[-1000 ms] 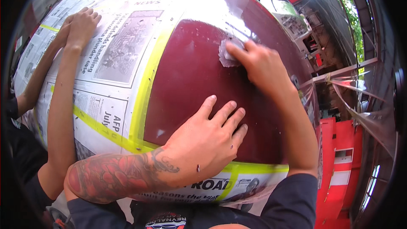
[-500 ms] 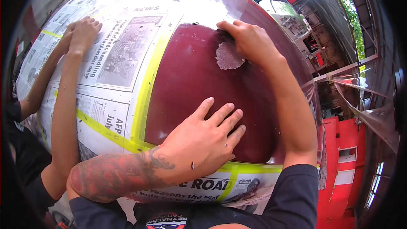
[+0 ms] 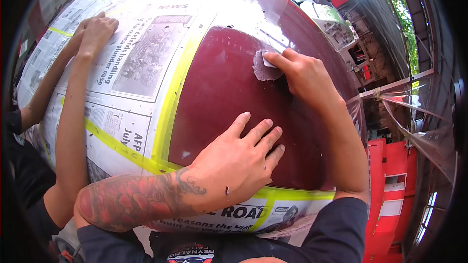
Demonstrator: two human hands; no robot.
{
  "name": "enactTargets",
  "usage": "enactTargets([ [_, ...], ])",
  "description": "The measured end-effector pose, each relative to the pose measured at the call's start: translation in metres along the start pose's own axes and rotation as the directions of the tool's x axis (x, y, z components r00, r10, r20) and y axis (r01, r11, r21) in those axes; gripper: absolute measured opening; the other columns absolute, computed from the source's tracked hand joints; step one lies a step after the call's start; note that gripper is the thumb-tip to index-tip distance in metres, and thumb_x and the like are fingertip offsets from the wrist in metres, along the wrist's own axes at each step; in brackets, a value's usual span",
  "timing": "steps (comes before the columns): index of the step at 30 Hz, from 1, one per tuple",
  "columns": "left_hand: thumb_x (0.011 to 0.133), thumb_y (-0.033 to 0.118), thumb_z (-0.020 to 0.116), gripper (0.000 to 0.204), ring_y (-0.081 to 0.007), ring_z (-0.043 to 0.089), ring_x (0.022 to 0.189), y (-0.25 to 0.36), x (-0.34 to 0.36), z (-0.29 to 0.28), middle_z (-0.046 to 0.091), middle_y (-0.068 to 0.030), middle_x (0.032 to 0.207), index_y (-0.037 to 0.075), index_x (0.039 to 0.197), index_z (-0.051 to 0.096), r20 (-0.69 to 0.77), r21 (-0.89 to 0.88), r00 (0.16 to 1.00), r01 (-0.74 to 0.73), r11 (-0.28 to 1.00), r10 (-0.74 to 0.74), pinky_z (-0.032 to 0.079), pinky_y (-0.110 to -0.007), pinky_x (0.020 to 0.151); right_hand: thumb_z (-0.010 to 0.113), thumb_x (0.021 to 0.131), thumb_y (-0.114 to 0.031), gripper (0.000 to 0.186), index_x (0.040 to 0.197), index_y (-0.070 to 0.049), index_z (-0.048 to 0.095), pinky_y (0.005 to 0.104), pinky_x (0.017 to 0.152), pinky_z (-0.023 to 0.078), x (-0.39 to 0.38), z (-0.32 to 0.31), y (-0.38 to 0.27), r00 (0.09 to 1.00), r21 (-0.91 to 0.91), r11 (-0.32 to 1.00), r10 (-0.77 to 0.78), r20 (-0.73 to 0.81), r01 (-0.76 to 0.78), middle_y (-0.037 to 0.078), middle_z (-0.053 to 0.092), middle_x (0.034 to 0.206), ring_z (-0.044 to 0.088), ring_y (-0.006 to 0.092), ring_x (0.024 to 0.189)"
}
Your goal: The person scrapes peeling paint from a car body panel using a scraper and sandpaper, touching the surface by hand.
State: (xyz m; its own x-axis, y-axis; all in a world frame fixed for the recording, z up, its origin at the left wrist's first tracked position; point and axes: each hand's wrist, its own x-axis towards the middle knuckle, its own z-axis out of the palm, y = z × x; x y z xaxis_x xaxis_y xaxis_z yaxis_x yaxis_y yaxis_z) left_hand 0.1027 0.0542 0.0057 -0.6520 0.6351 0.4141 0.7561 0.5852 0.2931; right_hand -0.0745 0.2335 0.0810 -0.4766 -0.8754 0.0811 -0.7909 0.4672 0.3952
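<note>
Right hand (image 3: 304,75) pinches small sanding sheet (image 3: 267,63) on maroon panel (image 3: 219,97), upper area. Left hand (image 3: 239,158) lies flat, fingers spread, lower panel. Advisable: light even strokes, clear of yellow tape (image 3: 173,100).

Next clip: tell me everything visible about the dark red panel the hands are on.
The dark red panel is a curved, glossy, painted-looking surface, bordered by yellow-green masking tape with newspaper beyond it. A dull greyish patch near its top looks abraded or filled. The left hand lies flat on its lower part, fingers spread. The right hand presses a small pale piece against the patch. Glare washes out its upper edge.
</note>
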Motion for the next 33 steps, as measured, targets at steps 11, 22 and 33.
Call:
enactTargets([
  [11,0.099,0.038,0.062,0.056,-0.0351,0.046,0.145,0.000,-0.002,0.002,0.052,-0.0197,0.153,0.004,0.143,0.059,0.000,-0.012,1.000,0.019,1.000,-0.019,0.033,-0.059,0.119,0.061,0.089,-0.007,0.029,0.116,-0.018,0.060,0.0439,0.066,0.060,0.022,0.010,-0.011,0.997,-0.053,0.998,-0.047,-0.056,0.044,0.010,0.066,0.093,0.073,0.0308,0.081],
  [22,0.098,0.039,0.063,0.056,-0.0340,0.046,0.145,0.000,-0.001,0.002,0.052,-0.0185,0.153,0.005,0.142,0.059,-0.004,0.014,1.000,0.006,1.000,-0.006,0.033,-0.058,0.118,0.059,0.090,-0.007,0.029,0.117,-0.018,0.062,0.0456,0.064,0.058,0.010,0.002,-0.007,1.000,0.008,1.000,-0.016,-0.010,0.016,0.011,0.065,0.090,0.073,0.0338,0.078],
  [33,0.098,0.039,0.064,0.056,-0.0335,0.047,0.145,0.000,-0.003,0.001,0.052,-0.0183,0.153,0.006,0.142,0.059,-0.005,-0.008,1.000,0.017,1.000,-0.017,0.033,-0.058,0.119,0.062,0.087,-0.004,0.033,0.118,-0.016,0.061,0.0459,0.066,0.059,0.008,-0.004,-0.008,0.999,0.006,1.000,-0.031,-0.008,0.031,0.013,0.066,0.091,0.073,0.0341,0.080],
])
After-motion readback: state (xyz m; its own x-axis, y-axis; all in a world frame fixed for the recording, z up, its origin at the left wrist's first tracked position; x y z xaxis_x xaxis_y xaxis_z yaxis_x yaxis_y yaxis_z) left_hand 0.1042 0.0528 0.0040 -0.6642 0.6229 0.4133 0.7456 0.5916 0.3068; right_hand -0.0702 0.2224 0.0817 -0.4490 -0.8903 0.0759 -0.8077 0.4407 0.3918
